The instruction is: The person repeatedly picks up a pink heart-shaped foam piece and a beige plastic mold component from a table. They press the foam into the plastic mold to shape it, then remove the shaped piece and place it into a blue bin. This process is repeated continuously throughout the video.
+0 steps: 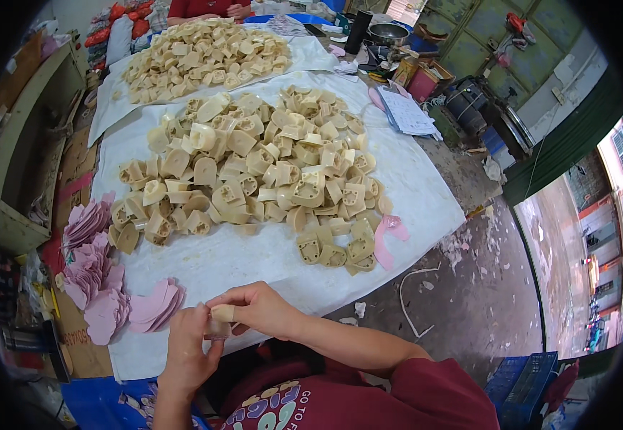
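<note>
My left hand [191, 350] and my right hand [261, 312] meet over the table's near edge, fingers bent inward. Between them is a small pale piece [217, 330], mostly hidden by the fingers, so its kind cannot be made out. A tan band, which looks like tape, wraps my right thumb. Just left of my hands, stacks of pink curved cut-outs [155, 307] lie fanned along the table's left edge. Beyond my hands spreads a large heap of cream moulded hollow pieces [254, 158]. A loose pink cut-out [383, 247] lies at its right end.
White cloth [204, 265] covers the table. A second cream heap [204, 57] lies at the far end, where another person [207, 8] in red sits. Papers [406, 111] rest at the right edge. A metal cabinet [25, 143] stands left; a blue crate [523, 390] sits on the floor.
</note>
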Demonstrator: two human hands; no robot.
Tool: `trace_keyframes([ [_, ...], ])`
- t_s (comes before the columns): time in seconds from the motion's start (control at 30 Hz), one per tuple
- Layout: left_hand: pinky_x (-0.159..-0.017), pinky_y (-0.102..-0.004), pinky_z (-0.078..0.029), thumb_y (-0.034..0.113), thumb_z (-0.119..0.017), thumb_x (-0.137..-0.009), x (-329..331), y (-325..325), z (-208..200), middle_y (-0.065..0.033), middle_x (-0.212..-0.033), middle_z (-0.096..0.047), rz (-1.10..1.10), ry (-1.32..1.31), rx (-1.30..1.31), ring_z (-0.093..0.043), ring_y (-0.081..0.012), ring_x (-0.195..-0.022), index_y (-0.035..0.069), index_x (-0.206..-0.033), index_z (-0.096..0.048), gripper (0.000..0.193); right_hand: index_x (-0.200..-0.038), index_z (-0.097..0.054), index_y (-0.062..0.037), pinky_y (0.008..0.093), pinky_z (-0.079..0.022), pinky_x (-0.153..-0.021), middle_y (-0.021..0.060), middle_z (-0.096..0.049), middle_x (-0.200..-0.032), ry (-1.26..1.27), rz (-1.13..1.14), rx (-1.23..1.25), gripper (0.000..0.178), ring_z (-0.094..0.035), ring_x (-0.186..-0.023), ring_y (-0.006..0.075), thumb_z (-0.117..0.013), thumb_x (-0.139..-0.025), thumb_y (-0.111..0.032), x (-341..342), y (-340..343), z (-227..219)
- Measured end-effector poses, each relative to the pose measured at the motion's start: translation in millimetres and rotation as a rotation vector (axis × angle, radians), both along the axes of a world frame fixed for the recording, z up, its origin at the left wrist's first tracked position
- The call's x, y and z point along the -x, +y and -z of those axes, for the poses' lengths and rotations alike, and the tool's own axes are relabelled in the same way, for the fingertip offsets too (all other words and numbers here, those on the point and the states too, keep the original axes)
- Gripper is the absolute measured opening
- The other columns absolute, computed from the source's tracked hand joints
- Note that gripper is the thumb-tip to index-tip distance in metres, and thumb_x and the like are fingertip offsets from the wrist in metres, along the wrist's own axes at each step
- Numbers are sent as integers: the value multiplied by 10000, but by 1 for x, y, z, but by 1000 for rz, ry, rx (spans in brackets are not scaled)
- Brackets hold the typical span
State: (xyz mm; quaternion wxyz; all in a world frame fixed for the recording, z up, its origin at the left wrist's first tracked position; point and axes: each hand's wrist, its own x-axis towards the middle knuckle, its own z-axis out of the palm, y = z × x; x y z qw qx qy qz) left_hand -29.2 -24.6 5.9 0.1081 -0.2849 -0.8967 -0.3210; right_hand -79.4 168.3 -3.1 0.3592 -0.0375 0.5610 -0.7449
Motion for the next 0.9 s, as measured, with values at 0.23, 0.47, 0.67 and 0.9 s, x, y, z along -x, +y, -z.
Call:
trace_keyframes([
  [0.23,-758,-438,-445,-58,-714,-566,4,-4,-8,-181,-1059,-572,114,192,7,-558,-364,-872,35,-1343,-365,857,-1126,-651,-24,235,-540,-675,50,-692,-944,-13,-80,31,261,-650,-816,109,-631,-901,-155,3,2,-2],
  [0.47,-672,-392,-451,-3,-766,-505,1,-9,-19,-140,-937,-584,-87,52,65,-565,-304,-809,14,-1066,-573,593,-1074,-653,-19,241,-504,-709,75,-695,-872,415,-78,-263,215,-641,-816,101,-583,-877,-72,-10,1,-28],
  [0.67,-611,-365,-440,79,-791,-476,3,5,-20,-77,-750,-578,-203,-31,67,-551,-252,-651,32,-916,-600,481,-1048,-651,6,263,-494,-708,93,-687,-901,806,56,-323,205,-623,-801,116,-573,-873,-68,-9,-6,-13],
  [0.9,-457,-279,-423,94,-782,-563,4,14,-16,-61,-651,-568,-298,-75,-175,-541,-165,-500,30,-894,-570,398,-1061,-656,0,257,-495,-762,70,-688,-933,415,-51,-51,193,-617,-846,93,-557,-906,-63,9,-3,-10],
])
